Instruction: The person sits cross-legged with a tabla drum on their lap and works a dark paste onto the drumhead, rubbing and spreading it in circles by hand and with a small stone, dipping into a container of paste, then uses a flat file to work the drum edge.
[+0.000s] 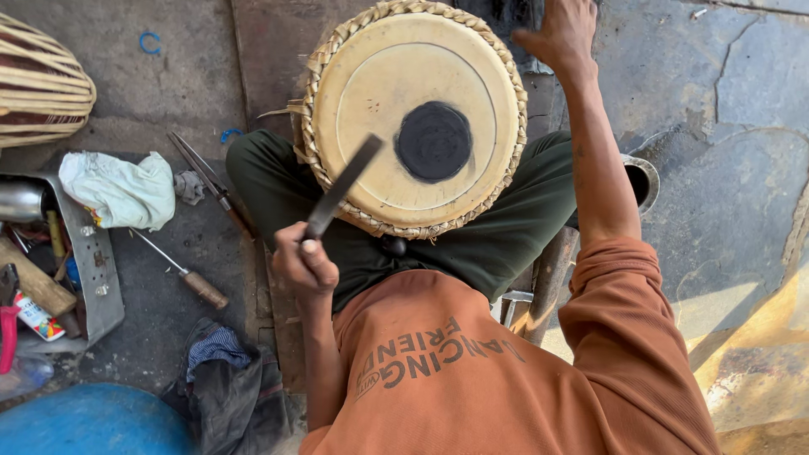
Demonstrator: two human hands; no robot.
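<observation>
A round drum point(396, 93) with a cream skin, a black centre spot and a braided straw-coloured rim rests on my crossed legs in dark green trousers. My left hand point(303, 265) is closed around a flat dark metal blade point(344, 185), which slants up over the drum's lower left rim. My right hand point(563, 32) is stretched out past the drum's upper right edge, palm down, thumb apart from the fingers, nothing seen in it. Its fingertips are cut off by the top of the frame. Orange sleeves cover both my upper arms.
On the left floor lie a second laced drum point(34, 80), a white cloth point(118, 190), pincers point(206, 181), a wooden-handled awl point(190, 278) and a metal tray of tools point(97, 270). A hammer point(543, 286) lies by my right knee, a metal ring point(647, 181) beyond it.
</observation>
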